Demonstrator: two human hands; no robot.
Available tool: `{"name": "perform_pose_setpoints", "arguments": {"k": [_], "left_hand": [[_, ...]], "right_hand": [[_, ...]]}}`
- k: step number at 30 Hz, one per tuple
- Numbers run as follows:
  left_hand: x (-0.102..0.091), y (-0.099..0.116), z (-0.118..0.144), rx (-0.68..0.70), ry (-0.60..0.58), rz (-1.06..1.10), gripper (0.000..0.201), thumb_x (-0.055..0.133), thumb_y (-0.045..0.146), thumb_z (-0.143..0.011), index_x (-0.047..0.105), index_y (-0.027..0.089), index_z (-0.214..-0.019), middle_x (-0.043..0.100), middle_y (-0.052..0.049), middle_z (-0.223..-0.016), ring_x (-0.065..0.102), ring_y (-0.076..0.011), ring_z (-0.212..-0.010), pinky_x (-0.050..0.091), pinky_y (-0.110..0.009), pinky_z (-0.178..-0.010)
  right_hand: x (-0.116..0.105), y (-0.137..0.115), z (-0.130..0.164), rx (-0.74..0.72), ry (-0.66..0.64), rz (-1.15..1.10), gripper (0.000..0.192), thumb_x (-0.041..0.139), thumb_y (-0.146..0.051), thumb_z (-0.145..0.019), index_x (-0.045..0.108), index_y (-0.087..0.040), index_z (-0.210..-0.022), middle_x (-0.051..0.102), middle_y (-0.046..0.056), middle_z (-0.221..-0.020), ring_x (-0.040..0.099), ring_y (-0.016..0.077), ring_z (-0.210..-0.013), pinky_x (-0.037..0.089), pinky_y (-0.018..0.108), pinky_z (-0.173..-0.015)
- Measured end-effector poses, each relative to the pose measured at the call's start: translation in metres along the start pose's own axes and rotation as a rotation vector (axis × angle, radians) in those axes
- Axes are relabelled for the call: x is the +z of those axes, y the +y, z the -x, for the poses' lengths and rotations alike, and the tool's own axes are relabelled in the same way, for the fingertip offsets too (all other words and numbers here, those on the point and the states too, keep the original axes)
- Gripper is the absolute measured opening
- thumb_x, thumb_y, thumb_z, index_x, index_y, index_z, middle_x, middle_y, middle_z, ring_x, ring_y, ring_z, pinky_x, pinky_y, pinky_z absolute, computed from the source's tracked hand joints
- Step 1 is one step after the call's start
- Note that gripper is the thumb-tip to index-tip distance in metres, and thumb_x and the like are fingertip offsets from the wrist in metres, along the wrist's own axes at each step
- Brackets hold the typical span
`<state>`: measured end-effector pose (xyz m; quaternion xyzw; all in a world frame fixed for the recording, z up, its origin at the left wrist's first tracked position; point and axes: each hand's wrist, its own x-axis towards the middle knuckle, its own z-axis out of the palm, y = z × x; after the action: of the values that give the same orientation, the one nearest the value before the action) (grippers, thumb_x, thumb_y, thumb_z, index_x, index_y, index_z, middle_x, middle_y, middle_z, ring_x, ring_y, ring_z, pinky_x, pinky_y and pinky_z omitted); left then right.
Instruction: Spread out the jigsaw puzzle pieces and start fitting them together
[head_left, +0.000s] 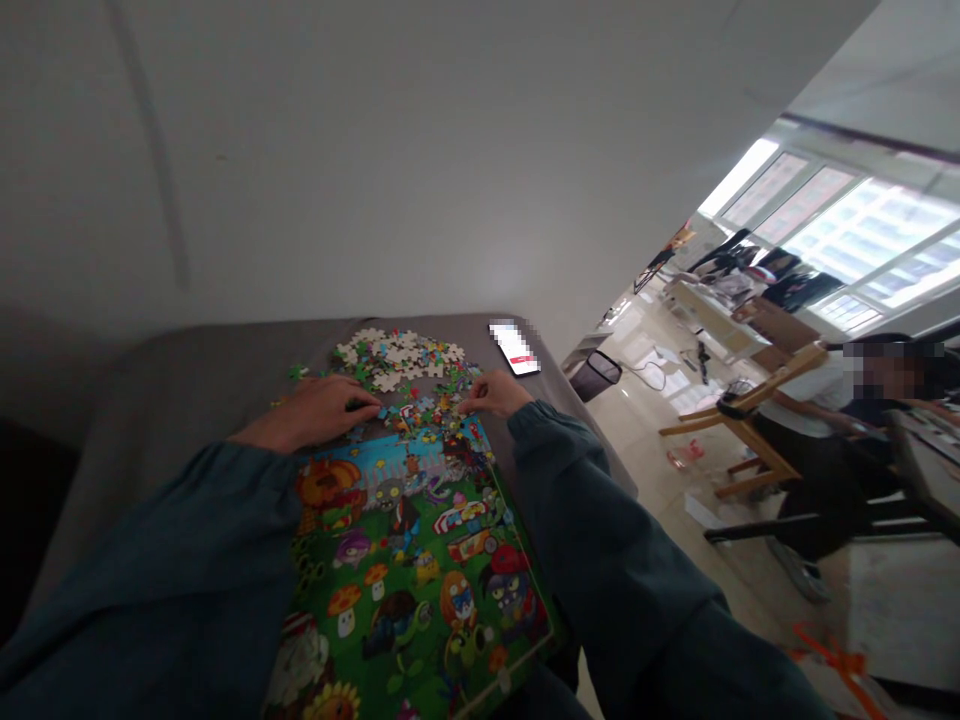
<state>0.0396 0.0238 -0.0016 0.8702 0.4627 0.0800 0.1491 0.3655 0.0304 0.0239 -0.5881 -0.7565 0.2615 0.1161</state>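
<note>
A colourful cartoon jigsaw puzzle (412, 570) lies on a grey cloth surface, its blue top edge toward the wall. Beyond that edge is a heap of loose puzzle pieces (397, 355), some picture side up and others showing pale backs. My left hand (319, 412) is closed at the upper left of the picture, thumb and forefinger pinching a small bluish puzzle piece (383, 412). At the upper right, my right hand (493, 393) pinches what looks like a puzzle piece among the scattered ones; the fingers mostly hide it.
A phone (516, 348) with a lit screen lies at the back right corner of the grey cloth (195, 370). A pale wall (375, 180) rises behind. On the right, a person sits on a wooden chair (757, 420) by a dark-legged table (922, 460).
</note>
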Motion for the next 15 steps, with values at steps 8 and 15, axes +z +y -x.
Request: {"name": "perform_pose_setpoints", "arguments": {"k": [8,15], "left_hand": [[-0.001,0.003,0.002,0.010,0.026,0.023,0.048,0.043,0.055,-0.093,0.081,0.029,-0.106,0.078,-0.008,-0.110,0.070,-0.0282,-0.103,0.052,-0.039,-0.089],[0.014,0.024,-0.003,-0.016,0.147,-0.084,0.049,0.039,0.045,-0.100,0.067,0.024,-0.134,0.062,-0.011,-0.144,0.053,-0.0321,-0.134,0.041,-0.047,-0.110]], "right_hand": [[0.005,-0.019,0.002,-0.167,0.063,0.184,0.034,0.073,-0.052,-0.090,0.074,-0.019,-0.082,0.071,0.001,-0.077,0.060,0.0138,-0.070,0.039,0.026,-0.067],[0.034,-0.029,-0.041,-0.215,0.208,0.393,0.038,0.062,-0.029,-0.099,0.064,-0.020,-0.136,0.063,0.012,-0.136,0.054,0.0256,-0.125,0.042,0.038,-0.106]]}}
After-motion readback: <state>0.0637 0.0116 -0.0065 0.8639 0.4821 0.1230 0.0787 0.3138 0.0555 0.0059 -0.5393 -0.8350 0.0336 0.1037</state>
